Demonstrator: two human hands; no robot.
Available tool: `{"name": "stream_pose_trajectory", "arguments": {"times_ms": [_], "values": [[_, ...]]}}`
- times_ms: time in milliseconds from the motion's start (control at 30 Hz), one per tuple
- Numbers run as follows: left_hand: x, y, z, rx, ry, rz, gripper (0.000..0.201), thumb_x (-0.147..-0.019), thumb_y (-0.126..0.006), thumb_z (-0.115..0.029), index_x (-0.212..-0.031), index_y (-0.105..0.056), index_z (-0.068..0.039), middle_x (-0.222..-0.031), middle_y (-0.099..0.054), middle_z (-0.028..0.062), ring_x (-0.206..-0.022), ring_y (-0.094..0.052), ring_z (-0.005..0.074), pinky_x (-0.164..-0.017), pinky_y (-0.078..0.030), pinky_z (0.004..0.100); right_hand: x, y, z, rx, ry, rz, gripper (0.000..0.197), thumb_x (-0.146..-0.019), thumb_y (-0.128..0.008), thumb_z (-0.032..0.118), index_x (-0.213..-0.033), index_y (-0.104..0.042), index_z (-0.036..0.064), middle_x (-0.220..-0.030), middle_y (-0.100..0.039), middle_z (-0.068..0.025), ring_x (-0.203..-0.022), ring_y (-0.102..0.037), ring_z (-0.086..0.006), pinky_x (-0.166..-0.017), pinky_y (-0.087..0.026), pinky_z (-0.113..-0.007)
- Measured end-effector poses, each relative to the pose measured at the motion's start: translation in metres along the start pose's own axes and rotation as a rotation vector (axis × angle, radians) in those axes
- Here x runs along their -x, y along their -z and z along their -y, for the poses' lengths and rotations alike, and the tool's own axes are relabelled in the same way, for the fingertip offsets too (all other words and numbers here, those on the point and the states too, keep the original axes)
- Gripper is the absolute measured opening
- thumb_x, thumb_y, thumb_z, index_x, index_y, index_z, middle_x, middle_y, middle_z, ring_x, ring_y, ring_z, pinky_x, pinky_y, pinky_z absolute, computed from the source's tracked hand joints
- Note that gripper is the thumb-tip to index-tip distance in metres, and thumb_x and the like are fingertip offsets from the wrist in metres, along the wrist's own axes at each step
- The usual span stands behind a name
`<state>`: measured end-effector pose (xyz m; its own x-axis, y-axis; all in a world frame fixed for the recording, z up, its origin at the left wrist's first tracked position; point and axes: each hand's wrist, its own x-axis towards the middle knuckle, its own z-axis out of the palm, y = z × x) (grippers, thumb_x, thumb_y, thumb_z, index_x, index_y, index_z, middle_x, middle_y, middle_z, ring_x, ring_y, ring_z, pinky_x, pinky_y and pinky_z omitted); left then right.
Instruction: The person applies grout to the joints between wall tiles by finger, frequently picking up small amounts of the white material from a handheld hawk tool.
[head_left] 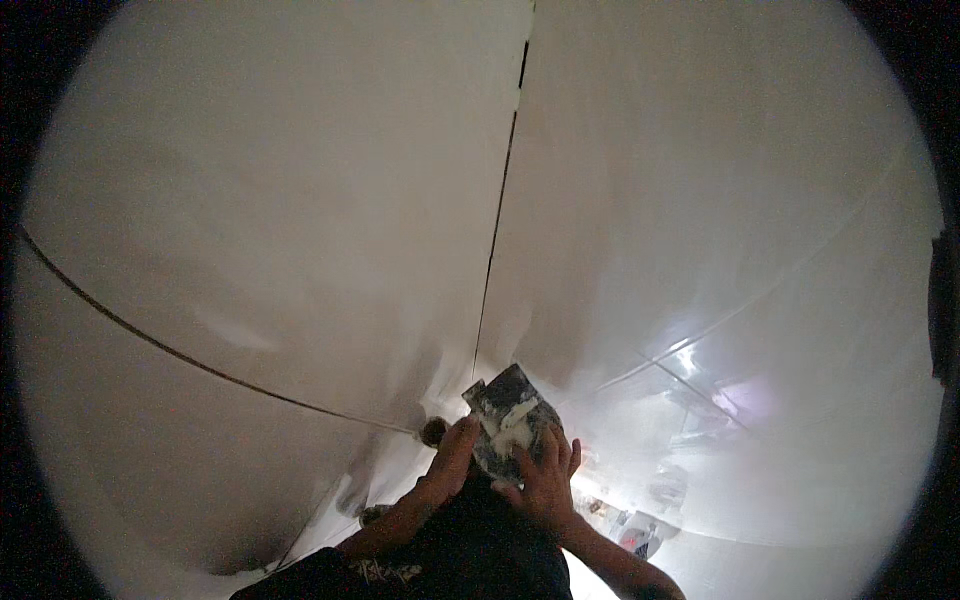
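The left hand (pixel 456 448) grips the board (pixel 508 390) by its left edge, seemingly steadying it; the right hand (pixel 546 485) clasps the lower right, beside pale paste (pixel 513 432).

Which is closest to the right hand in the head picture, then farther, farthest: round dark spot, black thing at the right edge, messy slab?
1. Messy slab, touching the right hand.
2. Round dark spot, just left of the slab.
3. Black thing, far right.
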<state>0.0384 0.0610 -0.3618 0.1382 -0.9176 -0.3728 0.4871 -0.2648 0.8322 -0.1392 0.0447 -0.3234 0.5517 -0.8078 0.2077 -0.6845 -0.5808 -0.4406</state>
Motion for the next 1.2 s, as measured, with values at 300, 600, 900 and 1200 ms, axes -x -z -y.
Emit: {"name": "stream_pose_trajectory", "arguments": {"times_ms": [300, 600, 900, 1200], "values": [[-0.012, 0.013, 0.025, 0.229, 0.123, 0.048, 0.048, -0.098, -0.049, -0.045, -0.125, -0.052, -0.005, -0.119, -0.059, 0.0086, -0.106, -0.059, 0.0233, -0.092, -0.049, 0.0406, -0.005, 0.005, -0.005, -0.059, -0.047, 0.102, 0.061, -0.076, -0.068, 0.058, -0.112, -0.065, 0.0091, -0.139, -0.034, -0.0222, -0.131, -0.027, -0.0452, -0.109, -0.011, -0.065], [-0.046, 0.016, 0.032, 0.170, 0.147, 0.133, 0.049, -0.098, -0.050, -0.044, -0.127, -0.051, -0.005, -0.120, -0.059, 0.0086, -0.107, -0.057, 0.0230, -0.095, -0.046, 0.0397, -0.012, 0.007, -0.037, 0.002, 0.199, 0.122, 0.060, -0.074, -0.067, 0.059, -0.114, -0.068, 0.0150, -0.145, -0.034, -0.0209, -0.138, -0.024, -0.0405, -0.109, -0.009, -0.067], [-0.053, 0.006, 0.041, 0.116, 0.184, 0.161, 0.050, -0.097, -0.051, -0.043, -0.129, -0.050, -0.004, -0.121, -0.059, 0.0086, -0.109, -0.056, 0.0228, -0.098, -0.043, 0.0388, -0.006, -0.007, -0.103, 0.033, 0.439, 0.373, 0.065, -0.075, -0.064, 0.063, -0.119, -0.066, 0.0144, -0.148, -0.029, -0.0200, -0.140, -0.021, -0.0404, -0.107, -0.009, -0.068], [-0.056, 0.008, 0.052, 0.003, 0.097, 0.136, 0.051, -0.097, -0.051, -0.041, -0.131, -0.048, -0.003, -0.122, -0.058, 0.0086, -0.111, -0.055, 0.0226, -0.101, -0.040, 0.0378, -0.153, 0.151, 0.004, -0.672, 0.205, -0.133, 0.061, -0.079, -0.066, 0.004, -0.135, -0.042, 0.0077, -0.121, -0.052, -0.0149, -0.108, -0.055, -0.0244, -0.086, -0.050, -0.036]]}}
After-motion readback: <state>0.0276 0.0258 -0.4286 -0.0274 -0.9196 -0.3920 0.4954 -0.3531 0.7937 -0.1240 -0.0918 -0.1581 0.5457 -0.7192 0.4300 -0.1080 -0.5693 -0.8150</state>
